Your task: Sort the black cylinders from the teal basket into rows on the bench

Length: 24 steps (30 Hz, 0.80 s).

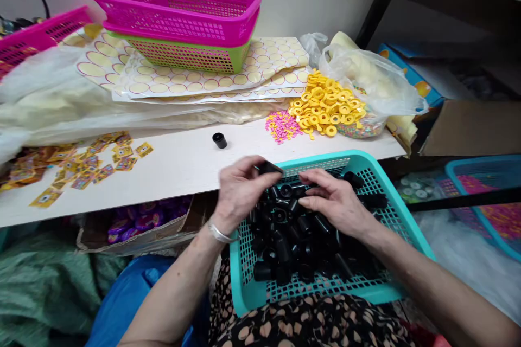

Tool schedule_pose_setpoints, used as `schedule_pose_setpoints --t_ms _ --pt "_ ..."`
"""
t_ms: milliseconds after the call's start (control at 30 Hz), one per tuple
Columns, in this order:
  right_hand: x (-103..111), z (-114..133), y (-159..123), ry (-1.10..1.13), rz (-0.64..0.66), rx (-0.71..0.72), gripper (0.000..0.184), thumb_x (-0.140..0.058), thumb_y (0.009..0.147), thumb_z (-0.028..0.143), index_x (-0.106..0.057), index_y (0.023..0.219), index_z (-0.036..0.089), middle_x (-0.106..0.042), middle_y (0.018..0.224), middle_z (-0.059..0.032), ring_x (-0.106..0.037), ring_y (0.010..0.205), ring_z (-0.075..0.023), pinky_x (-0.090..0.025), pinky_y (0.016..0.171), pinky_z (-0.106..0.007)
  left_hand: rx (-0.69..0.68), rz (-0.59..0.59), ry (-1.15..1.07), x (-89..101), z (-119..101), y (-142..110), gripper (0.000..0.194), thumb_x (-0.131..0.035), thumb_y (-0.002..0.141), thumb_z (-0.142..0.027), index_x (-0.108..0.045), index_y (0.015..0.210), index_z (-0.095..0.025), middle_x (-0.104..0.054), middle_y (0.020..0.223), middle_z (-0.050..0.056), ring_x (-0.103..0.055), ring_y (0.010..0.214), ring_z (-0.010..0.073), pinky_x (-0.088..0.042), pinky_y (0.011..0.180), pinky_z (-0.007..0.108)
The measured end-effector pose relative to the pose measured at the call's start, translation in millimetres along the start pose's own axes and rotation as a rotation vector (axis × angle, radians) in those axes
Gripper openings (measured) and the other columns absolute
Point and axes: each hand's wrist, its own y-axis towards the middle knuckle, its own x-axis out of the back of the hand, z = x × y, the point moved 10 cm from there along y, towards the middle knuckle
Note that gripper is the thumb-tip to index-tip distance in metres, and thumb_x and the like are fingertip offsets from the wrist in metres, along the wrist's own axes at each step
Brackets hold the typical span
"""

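A teal mesh basket (pixel 382 179) rests on my lap, filled with several small black plastic tubes (pixel 293 244). My left hand (pixel 240 190) is closed around one black tube (pixel 268 167) at the basket's near-left rim. My right hand (pixel 337 200) lies over the pile with fingers curled, pinching into the black tubes. A single black tube (pixel 220 140) stands alone on the white table (pixel 183 168) just beyond my hands.
Yellow rings (pixel 325 103) and pink beads (pixel 280 126) are heaped at the table's right by a plastic bag (pixel 374 81). Stacked pink and green baskets (pixel 175 21) sit on sticker sheets (pixel 195 81). Yellow stickers (pixel 81 165) lie at left. Another teal basket (pixel 484 200) stands at far right.
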Motion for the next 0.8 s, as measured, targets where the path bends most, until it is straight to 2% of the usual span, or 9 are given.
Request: schedule_pose_setpoints --t_ms 67,167,233,333,433,500,600,700,800 --pt "16 -13 7 -0.308 -0.01 0.0 0.027 -0.062 0.076 0.021 -0.066 0.103 0.021 -0.06 0.105 -0.0059 -0.054 0.099 -0.0228 -0.044 0.087 -0.041 -0.116 -0.307 0.227 54.9 6 20 0.038 -0.076 0.056 -0.032 -0.069 0.091 -0.017 -0.054 0.063 -0.003 -0.046 0.054 0.01 -0.04 0.055 0.024" --pt "21 -30 10 -0.631 0.053 -0.006 0.016 -0.055 0.08 0.019 -0.067 0.089 0.019 -0.063 0.091 -0.0066 -0.053 0.09 -0.0226 -0.043 0.085 -0.042 -0.097 -0.576 0.58 117.4 33 49 0.034 -0.071 0.059 -0.029 -0.069 0.09 -0.016 -0.059 0.072 0.0 -0.051 0.061 0.0138 -0.044 0.063 0.029" --pt "6 -31 9 -0.715 0.15 0.028 0.017 -0.05 0.082 0.017 -0.067 0.087 0.02 -0.063 0.089 -0.0062 -0.052 0.088 -0.0216 -0.043 0.081 -0.038 -0.085 -0.609 0.735 139.1 49 67 0.033 -0.069 0.059 -0.028 -0.069 0.089 -0.015 -0.061 0.076 0.002 -0.054 0.067 0.0171 -0.045 0.07 0.031" --pt "-34 -16 5 -0.816 0.343 0.165 0.024 -0.048 0.078 0.011 -0.066 0.09 0.02 -0.062 0.098 -0.0062 -0.048 0.092 -0.0218 -0.042 0.079 -0.035 -0.112 -0.573 0.849 143.1 51 79 0.04 -0.07 0.058 -0.029 -0.068 0.094 -0.012 -0.062 0.086 0.007 -0.057 0.077 0.0221 -0.046 0.076 0.034" --pt "-68 -8 2 -0.965 0.537 0.276 0.024 -0.051 0.072 0.01 -0.066 0.089 0.019 -0.059 0.1 -0.0088 -0.046 0.092 -0.0242 -0.04 0.075 -0.037 -0.22 -0.615 0.891 123.7 19 57 0.049 -0.069 0.06 -0.027 -0.063 0.106 -0.01 -0.057 0.109 0.014 -0.056 0.09 0.0255 -0.045 0.079 0.036" --pt "-72 -9 3 -1.044 0.567 0.288 0.018 -0.053 0.072 0.013 -0.066 0.083 0.017 -0.058 0.1 -0.0116 -0.046 0.092 -0.0267 -0.04 0.074 -0.04 -0.34 -0.56 0.841 95.7 -9 33 0.038 -0.061 0.069 -0.025 -0.062 0.104 -0.011 -0.057 0.109 0.013 -0.056 0.087 0.0224 -0.045 0.077 0.034" --pt "-56 -7 4 -0.927 0.459 0.262 0.014 -0.055 0.071 0.013 -0.063 0.082 0.016 -0.055 0.112 -0.0128 -0.045 0.102 -0.0287 -0.041 0.08 -0.042 -0.44 -0.036 0.706 19.7 -26 5 0.015 -0.051 0.076 -0.017 -0.064 0.084 -0.017 -0.061 0.08 0.004 -0.055 0.072 0.0162 -0.044 0.068 0.029" --pt "-22 -11 2 -0.466 0.278 0.122 0.017 -0.057 0.073 0.015 -0.061 0.089 0.019 -0.059 0.105 -0.0068 -0.051 0.099 -0.0234 -0.043 0.083 -0.039 -0.407 0.499 0.658 -48.3 -15 -28 0.014 -0.049 0.074 -0.01 -0.061 0.071 -0.017 -0.059 0.071 0.002 -0.054 0.07 0.0147 -0.042 0.065 0.026" --pt "10 -37 -5 0.018 0.106 -0.15 0.022 -0.064 0.073 0.022 -0.06 0.094 0.021 -0.064 0.085 -0.0001 -0.059 0.079 -0.0175 -0.048 0.073 -0.034 -0.347 0.604 0.744 -71.2 -2 -31 0.016 -0.046 0.071 -0.006 -0.058 0.067 -0.016 -0.059 0.074 0.004 -0.054 0.071 0.016 -0.04 0.065 0.028"
